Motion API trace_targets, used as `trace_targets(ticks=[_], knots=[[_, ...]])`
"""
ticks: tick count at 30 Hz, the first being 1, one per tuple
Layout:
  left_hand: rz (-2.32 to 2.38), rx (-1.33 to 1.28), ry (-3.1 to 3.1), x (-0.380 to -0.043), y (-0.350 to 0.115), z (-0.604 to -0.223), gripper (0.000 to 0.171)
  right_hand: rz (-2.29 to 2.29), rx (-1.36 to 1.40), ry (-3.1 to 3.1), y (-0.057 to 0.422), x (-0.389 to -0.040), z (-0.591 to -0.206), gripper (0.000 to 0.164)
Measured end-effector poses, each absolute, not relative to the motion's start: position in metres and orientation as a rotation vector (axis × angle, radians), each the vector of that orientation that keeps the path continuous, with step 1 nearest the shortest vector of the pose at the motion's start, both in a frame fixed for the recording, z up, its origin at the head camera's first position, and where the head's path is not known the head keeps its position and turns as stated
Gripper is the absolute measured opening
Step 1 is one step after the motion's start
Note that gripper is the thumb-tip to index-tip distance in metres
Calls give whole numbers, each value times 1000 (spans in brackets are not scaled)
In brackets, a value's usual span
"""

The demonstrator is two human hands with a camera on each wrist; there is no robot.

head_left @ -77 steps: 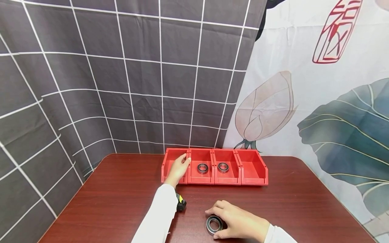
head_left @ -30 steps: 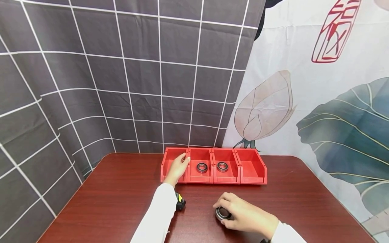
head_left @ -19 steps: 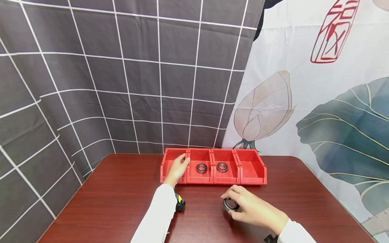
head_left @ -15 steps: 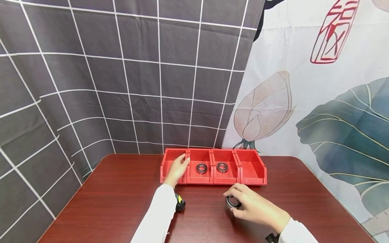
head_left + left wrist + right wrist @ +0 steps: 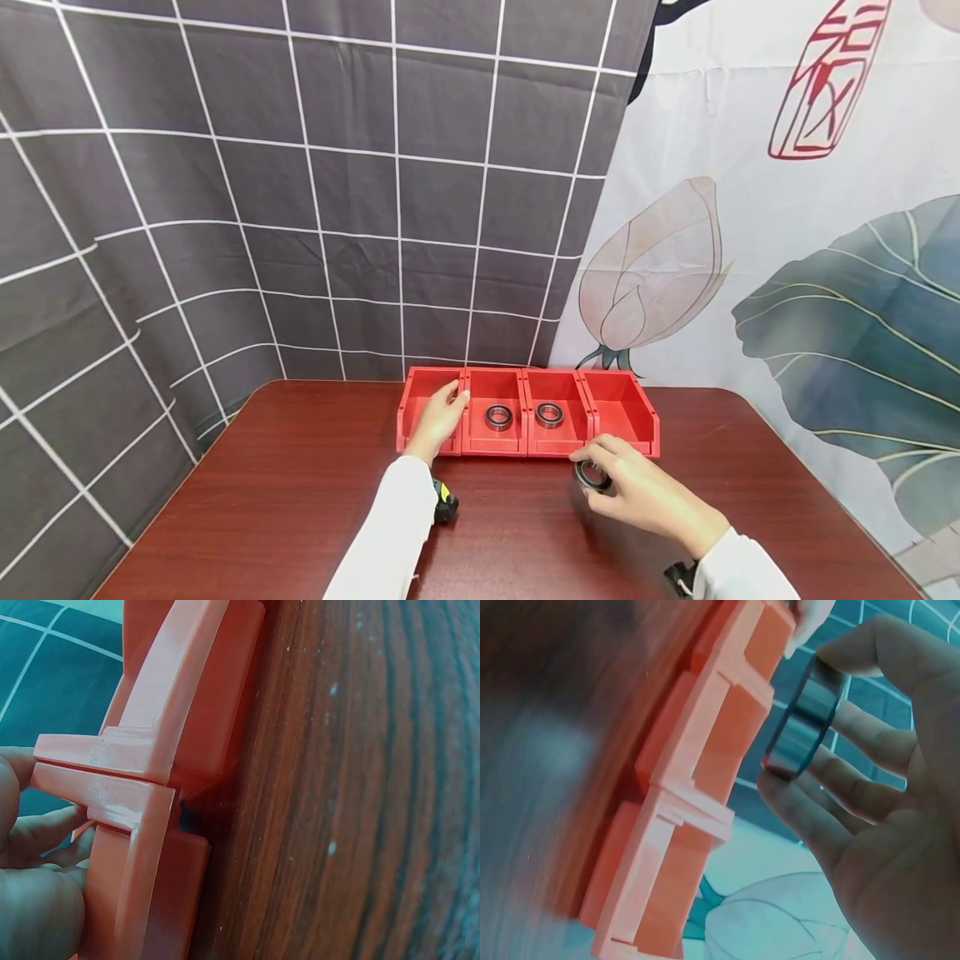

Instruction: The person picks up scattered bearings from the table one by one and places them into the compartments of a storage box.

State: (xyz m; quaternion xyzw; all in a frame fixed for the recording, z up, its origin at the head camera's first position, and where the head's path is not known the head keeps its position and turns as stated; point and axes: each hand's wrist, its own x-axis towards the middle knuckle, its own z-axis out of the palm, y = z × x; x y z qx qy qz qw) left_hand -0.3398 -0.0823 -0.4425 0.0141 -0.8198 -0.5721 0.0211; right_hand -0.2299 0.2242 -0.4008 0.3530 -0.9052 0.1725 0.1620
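My right hand (image 5: pixel 648 492) holds a ring-shaped ball bearing (image 5: pixel 581 477) with a dark face and metal rim, just in front of the third and fourth red bins. In the right wrist view, the thumb and fingers pinch the bearing (image 5: pixel 806 720) by its rim, off the table. My left hand (image 5: pixel 437 423) grips the divider between the first and second bins (image 5: pixel 427 383). The left wrist view has its fingers partly hidden behind the bin walls (image 5: pixel 112 799). One bearing (image 5: pixel 498 417) lies in the second bin, another (image 5: pixel 550 415) in the third.
The red bins stand in a joined row at the back of a brown wooden table (image 5: pixel 315 483). A black and yellow device (image 5: pixel 445 504) shows beside the left sleeve, a black one (image 5: pixel 681 577) by the right sleeve. Grey checked cloth (image 5: pixel 337 192) hangs behind.
My right hand has carried the bearing from the table's front toward the bins, moving away and to the right. My left hand has stayed at the divider.
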Motion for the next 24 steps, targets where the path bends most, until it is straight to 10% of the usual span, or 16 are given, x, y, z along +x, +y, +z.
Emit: trace_targets(ticks=[24], knots=[[-1800,58,-2531,-339,-82,-441,59,468,580,-2578,249,-278,-416,42]])
